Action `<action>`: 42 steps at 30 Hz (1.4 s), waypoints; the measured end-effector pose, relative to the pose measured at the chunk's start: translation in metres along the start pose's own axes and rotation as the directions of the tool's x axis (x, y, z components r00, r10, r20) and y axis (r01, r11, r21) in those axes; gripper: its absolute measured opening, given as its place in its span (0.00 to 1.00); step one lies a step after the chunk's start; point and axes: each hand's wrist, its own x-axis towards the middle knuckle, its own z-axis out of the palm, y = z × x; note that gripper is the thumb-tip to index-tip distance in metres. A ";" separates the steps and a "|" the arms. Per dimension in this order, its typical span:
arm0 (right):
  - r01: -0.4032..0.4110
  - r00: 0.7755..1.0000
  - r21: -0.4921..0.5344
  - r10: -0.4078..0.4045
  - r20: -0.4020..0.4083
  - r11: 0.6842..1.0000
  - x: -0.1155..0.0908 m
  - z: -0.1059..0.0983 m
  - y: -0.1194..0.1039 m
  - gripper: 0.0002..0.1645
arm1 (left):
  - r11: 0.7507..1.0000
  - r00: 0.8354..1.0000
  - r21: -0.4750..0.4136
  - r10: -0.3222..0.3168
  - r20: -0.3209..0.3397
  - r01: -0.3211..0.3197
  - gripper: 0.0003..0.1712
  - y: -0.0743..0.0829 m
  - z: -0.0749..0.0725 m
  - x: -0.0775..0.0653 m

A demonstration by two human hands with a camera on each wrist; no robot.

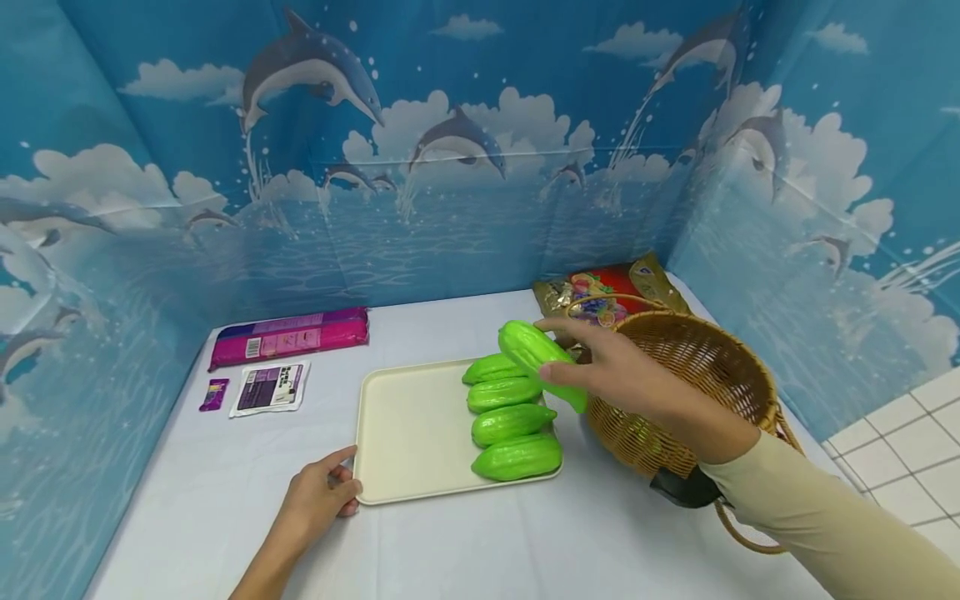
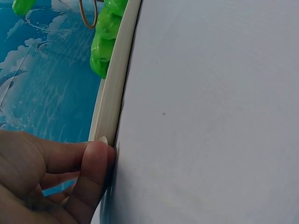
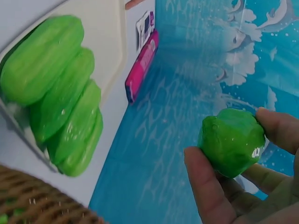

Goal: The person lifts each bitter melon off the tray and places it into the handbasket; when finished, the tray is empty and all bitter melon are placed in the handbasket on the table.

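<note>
A blue curtain printed with dolphins and clouds [image 1: 465, 233] backs a table spread with a white cloth [image 1: 435, 558], where a shallow cream rectangular tray [image 1: 412, 433] lies near the middle. Four glossy bright-green ridged gourds [image 1: 517, 460] are already in a row along the tray's 3 o'clock end, while its middle and 9 o'clock side are bare. A fifth green gourd [image 1: 525, 346] is not yet set down: it hangs tilted above the tray's 2 o'clock corner, the right hand [image 1: 618, 375] gripping it between thumb and curved fingers. The left hand [image 1: 318, 497] pinches the tray's rim at its 8 o'clock corner, thumb and fingers closed on the edge. At 3 o'clock stands a brown round wicker basket [image 1: 626, 446]; bits of green show at its weave, so more gourds may be left, though their number cannot be told. The right forearm crosses the basket's mouth and hides part of it. Behind the basket, toward 1 o'clock, lies a red-and-gold plastic bag [image 1: 626, 283]; toward 10 o'clock are a long pink-and-purple packet [image 1: 292, 337], a white-and-purple flat packet [image 1: 270, 388] and a small purple wrapper [image 1: 214, 395], all well clear of the tray.
</note>
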 end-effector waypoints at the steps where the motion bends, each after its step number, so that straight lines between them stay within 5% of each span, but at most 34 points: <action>1: 0.001 1.000 0.002 -0.001 -0.002 1.000 -0.002 -0.004 0.001 0.39 | 1.000 1.000 0.001 0.000 -0.001 0.000 0.34 0.000 0.000 0.000; 23: -0.036 0.999 0.030 0.035 0.042 0.999 -0.020 -0.086 0.028 0.42 | 1.000 1.000 0.003 0.025 -0.010 -0.025 0.33 0.002 0.000 0.003; 33: 0.019 0.972 -0.053 -0.006 0.234 0.998 -0.025 -0.119 0.057 0.38 | 0.999 0.999 0.041 0.037 -0.015 -0.036 0.33 0.000 0.002 0.003; 42: -0.067 0.934 -0.060 0.084 0.347 0.996 -0.020 -0.140 0.084 0.39 | 0.998 0.999 0.046 0.032 -0.017 -0.032 0.33 -0.001 0.002 0.001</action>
